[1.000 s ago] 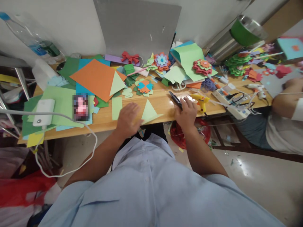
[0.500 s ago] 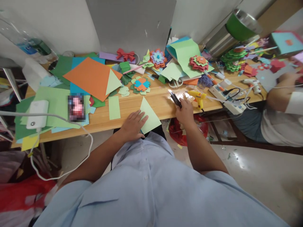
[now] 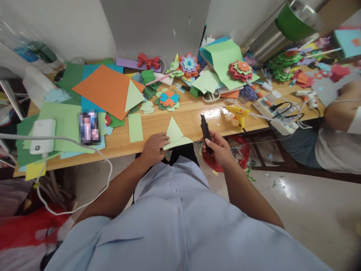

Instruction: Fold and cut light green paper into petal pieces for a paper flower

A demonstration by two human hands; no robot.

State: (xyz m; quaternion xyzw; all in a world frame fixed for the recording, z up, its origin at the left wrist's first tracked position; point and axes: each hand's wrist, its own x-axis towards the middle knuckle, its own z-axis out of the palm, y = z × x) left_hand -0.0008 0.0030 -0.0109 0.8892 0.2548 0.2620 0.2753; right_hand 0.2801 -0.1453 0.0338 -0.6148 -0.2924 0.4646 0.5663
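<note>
My left hand (image 3: 154, 148) grips the left side of a light green sheet of paper (image 3: 175, 136) at the table's front edge, fingers closed on it. The paper's pointed top lies on the wood, while its lower part bends up along a crease. In my right hand (image 3: 221, 149) is a black utility knife (image 3: 205, 130), held upright just over the table edge with the thumb on its body. No blade shows clearly at its tip. A light green paper strip (image 3: 135, 127) lies left of the sheet.
Paper flowers (image 3: 169, 98), an orange sheet (image 3: 105, 90) and green scraps crowd the back. A yellow glue gun (image 3: 238, 115) and a power strip (image 3: 278, 114) with cables stand right. Left lies a white charger (image 3: 43, 135). Another person's arm (image 3: 342, 107) rests far right.
The light green sheet has gone from flat to bent, with its lower edge raised. My right hand has turned and drawn the knife nearer; its blade, visible before, no longer shows clearly.
</note>
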